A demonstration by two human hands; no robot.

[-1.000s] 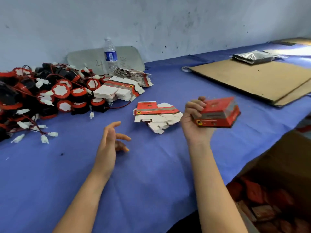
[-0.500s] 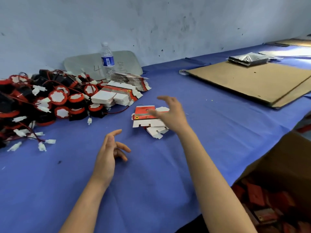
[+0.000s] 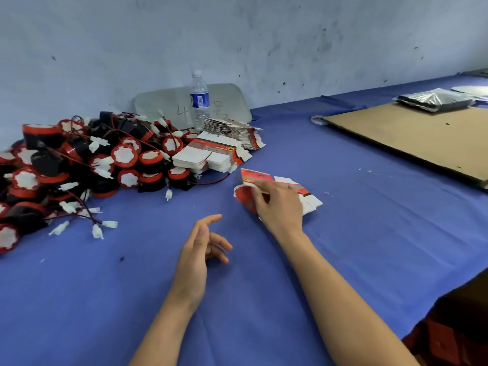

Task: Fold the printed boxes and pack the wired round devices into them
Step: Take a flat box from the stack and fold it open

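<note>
A small stack of flat red-and-white printed boxes (image 3: 303, 192) lies on the blue cloth at centre. My right hand (image 3: 277, 204) rests on it, thumb and fingers pinching the top flat box (image 3: 244, 194) and lifting its left edge. My left hand (image 3: 200, 247) lies on its side on the cloth in front, fingers loosely apart, holding nothing. A big pile of round red-and-black devices (image 3: 79, 165) with red wires and white plugs covers the left side. More flat boxes (image 3: 211, 154) are stacked beside that pile.
A water bottle (image 3: 199, 99) stands by the wall in front of a grey panel (image 3: 169, 104). A fanned stack of flat boxes (image 3: 237, 130) lies behind. A cardboard sheet (image 3: 412, 136) with a silver bag (image 3: 435, 100) lies right. A carton with red boxes (image 3: 454, 339) sits below the table edge.
One second ago my right hand held a folded red box over the right side; now that box is gone from it and the hand has come down onto the flat stack, pinching the top one.
</note>
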